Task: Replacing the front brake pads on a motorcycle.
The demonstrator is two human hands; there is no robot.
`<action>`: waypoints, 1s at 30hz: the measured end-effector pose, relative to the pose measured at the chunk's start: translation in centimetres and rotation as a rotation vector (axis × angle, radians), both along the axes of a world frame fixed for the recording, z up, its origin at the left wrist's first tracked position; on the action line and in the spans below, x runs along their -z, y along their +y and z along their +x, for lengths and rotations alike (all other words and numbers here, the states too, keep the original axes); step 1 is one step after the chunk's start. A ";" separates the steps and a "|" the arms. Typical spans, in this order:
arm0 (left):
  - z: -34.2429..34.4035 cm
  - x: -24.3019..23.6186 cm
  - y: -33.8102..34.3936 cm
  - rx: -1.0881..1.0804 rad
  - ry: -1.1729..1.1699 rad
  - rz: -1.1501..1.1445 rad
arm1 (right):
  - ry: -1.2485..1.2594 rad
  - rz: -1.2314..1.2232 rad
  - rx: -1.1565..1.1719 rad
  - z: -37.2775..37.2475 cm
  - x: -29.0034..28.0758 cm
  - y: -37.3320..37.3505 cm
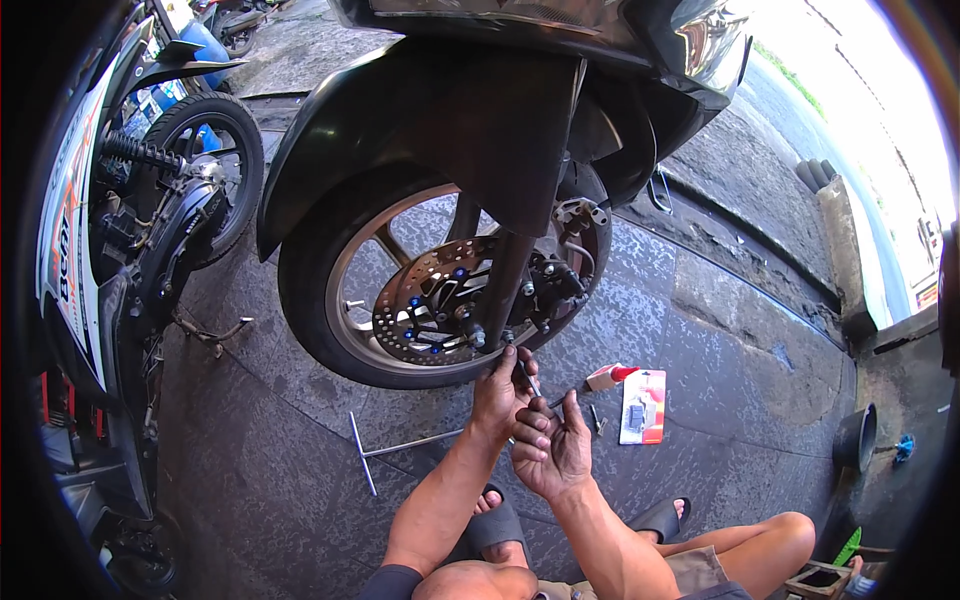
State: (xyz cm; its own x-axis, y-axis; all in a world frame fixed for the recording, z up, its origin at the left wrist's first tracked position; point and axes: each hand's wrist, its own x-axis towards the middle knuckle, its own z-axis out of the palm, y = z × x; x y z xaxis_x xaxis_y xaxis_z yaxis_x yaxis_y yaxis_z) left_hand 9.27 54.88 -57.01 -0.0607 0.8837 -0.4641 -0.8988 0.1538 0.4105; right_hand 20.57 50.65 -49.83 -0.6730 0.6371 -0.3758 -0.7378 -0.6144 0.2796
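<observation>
Head view. At five o'clock from the centre, the left hand [500, 395] pinches the upper end of a slim metal tool [532, 384] just below the fork leg [508, 290], apparently to steady it; whether its tip meets metal is hidden. The right hand [555, 450] curls narrowly about the lower end, presumably for leverage. The brake disc [425, 275] lies toward ten o'clock. A T-handle wrench [364, 455] at seven and blister pack [643, 407] at four lie seemingly within reach.

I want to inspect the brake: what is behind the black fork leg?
Behind the fork leg, the drilled brake disc shows to its left, with wheel spokes farther back. The part directly behind the leg is covered and unseen.
</observation>
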 end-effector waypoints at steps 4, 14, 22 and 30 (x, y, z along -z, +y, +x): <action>-0.5 0.4 -0.2 0.036 -0.048 -0.001 | 0.042 -0.068 0.005 -0.6 -0.7 0.3; -0.1 -0.5 -0.2 0.031 -0.110 -0.001 | 0.136 -0.094 0.131 -1.3 -1.0 0.8; -0.6 0.1 -0.1 0.076 -0.143 0.025 | -0.949 0.570 -0.377 0.4 -0.8 2.5; -0.1 -1.3 0.0 0.012 0.180 -0.051 | -2.066 1.584 -0.659 0.7 0.3 2.0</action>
